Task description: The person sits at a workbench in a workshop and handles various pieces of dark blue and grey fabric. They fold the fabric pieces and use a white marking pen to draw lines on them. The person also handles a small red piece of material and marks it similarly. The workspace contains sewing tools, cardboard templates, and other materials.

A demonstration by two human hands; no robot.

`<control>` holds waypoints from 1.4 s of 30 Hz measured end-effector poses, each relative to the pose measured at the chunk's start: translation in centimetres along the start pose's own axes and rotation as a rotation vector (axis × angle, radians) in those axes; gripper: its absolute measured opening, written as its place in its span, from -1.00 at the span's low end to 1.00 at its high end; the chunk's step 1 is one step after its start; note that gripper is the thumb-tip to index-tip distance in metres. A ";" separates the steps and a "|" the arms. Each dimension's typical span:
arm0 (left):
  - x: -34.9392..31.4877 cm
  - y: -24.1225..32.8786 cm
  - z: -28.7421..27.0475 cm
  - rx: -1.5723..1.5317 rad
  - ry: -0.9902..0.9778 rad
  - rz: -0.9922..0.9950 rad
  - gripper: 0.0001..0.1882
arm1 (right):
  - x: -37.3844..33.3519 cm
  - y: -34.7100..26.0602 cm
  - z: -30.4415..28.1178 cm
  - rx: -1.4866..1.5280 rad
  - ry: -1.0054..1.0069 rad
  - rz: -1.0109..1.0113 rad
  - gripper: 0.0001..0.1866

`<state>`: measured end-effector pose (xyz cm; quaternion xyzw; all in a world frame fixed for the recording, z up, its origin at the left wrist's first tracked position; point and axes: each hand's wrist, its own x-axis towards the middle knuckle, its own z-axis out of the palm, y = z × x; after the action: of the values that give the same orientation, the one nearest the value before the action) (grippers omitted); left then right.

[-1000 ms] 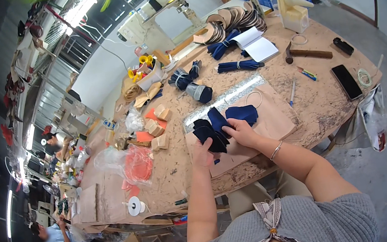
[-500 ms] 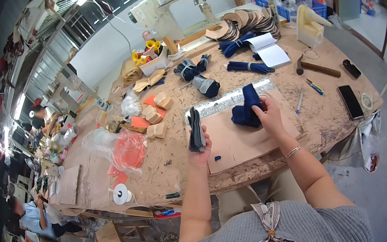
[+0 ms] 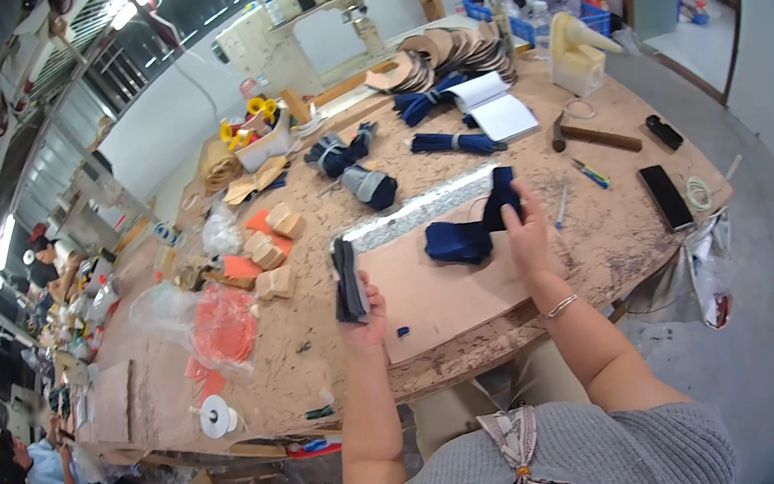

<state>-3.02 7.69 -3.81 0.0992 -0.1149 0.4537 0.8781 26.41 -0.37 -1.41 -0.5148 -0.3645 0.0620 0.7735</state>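
In my left hand (image 3: 371,317) is a thin upright stack of dark grey fabric pieces (image 3: 348,281), gripped at its lower right side. My right hand (image 3: 528,230) has its fingers closed around a bundle of navy fabric pieces (image 3: 501,195) above the right part of a pale board (image 3: 447,298). Next to that bundle, and touching it at its lower left, a wider stack of navy fabric pieces (image 3: 458,242) rests on the board; I cannot tell whether the two are joined. A tiny navy scrap (image 3: 403,332) lies on the board near my left hand.
Tied fabric bundles (image 3: 370,187), an open notebook (image 3: 500,112) and curved brown pieces (image 3: 438,53) lie farther back. A hammer (image 3: 601,136), a phone (image 3: 667,198) and a glue pot (image 3: 578,60) are on the right. Orange pieces in plastic (image 3: 223,324) and a white spool (image 3: 218,417) are left.
My view has turned a little to the right. The navy pieces by my right hand now lie spread wider, the upright part drawn right of the flat stack. My left hand keeps its grey stack.
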 end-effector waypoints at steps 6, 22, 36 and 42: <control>2.4 0.3 0.9 0.586 0.391 0.343 -0.62 | -1.3 -2.3 0.4 0.008 -0.315 0.310 -0.59; 10.3 -10.6 1.7 2.270 0.065 0.152 -0.24 | -3.2 -2.2 0.9 -0.632 -0.623 -0.325 -0.47; 8.9 -13.2 2.4 2.666 -0.225 0.297 -0.37 | 10.0 3.6 -21.1 -1.075 0.056 -0.323 -0.88; 8.7 -13.1 3.1 2.536 -0.548 0.187 -0.53 | 10.0 1.0 -31.7 -1.232 0.494 -0.369 -0.87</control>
<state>12.28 6.07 0.72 0.9356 0.2105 0.2698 0.0864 53.86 -18.99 -3.66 -0.7892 -0.2279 -0.4082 0.3982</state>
